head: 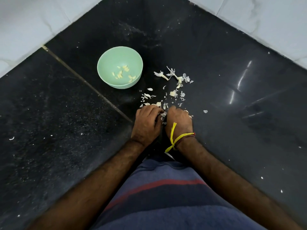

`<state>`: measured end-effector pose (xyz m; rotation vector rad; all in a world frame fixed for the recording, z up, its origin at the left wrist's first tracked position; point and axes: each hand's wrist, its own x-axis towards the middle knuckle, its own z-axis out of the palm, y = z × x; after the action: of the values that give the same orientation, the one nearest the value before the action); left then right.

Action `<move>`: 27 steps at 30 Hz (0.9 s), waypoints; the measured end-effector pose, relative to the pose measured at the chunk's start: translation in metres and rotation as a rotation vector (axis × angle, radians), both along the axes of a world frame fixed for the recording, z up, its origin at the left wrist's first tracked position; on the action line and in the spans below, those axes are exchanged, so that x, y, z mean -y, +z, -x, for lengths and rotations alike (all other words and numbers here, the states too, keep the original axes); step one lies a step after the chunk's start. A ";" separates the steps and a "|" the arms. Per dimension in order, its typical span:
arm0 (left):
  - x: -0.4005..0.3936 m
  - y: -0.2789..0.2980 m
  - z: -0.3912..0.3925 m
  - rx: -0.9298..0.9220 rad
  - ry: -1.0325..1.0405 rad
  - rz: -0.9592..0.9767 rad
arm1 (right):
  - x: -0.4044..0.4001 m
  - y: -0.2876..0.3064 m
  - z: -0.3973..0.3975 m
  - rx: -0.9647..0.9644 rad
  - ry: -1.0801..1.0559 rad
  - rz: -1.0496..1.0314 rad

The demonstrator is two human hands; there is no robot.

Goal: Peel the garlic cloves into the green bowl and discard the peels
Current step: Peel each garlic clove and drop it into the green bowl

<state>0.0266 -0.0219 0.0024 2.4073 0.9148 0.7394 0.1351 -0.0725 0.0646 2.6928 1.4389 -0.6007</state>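
Note:
A light green bowl [106,63] stands on the black counter and holds several peeled garlic cloves [123,73]. My left hand [147,123] and my right hand [179,121] are pressed together just below a scatter of white garlic peels [172,80]. Between their curled fingers a small white garlic piece [163,114] shows, pinched from both sides. Most of it is hidden by the fingers. A yellow thread is tied round my right wrist.
The black granite counter [66,113] forms a corner, bounded by pale tiled walls [33,22] at left and right. A seam runs diagonally across the slab left of the bowl. Tiny peel flecks lie scattered widely. My striped shirt fills the bottom.

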 end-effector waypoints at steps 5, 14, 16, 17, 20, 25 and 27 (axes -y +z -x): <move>-0.002 -0.003 0.001 -0.031 -0.031 0.007 | -0.003 0.001 0.015 0.159 0.103 0.009; 0.006 0.002 0.004 0.037 -0.012 -0.089 | 0.013 -0.002 -0.041 -0.401 -0.212 -0.263; 0.006 0.001 0.004 0.073 -0.018 -0.070 | 0.023 -0.001 -0.050 -0.773 -0.423 -0.351; 0.007 0.002 0.003 0.098 -0.024 -0.036 | 0.029 0.001 -0.052 -0.938 -0.498 -0.373; 0.008 0.014 -0.002 0.198 -0.089 0.121 | 0.040 0.003 -0.049 -1.266 -0.578 -0.456; 0.008 0.035 -0.007 0.256 -0.073 0.370 | 0.048 0.001 -0.042 -1.427 -0.567 -0.599; 0.009 0.038 -0.005 0.268 -0.071 0.463 | 0.048 0.001 -0.042 -1.411 -0.520 -0.624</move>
<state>0.0319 -0.0310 0.0401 1.8751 0.7841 0.7107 0.1775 -0.1201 0.0661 3.0814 0.9484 -2.9162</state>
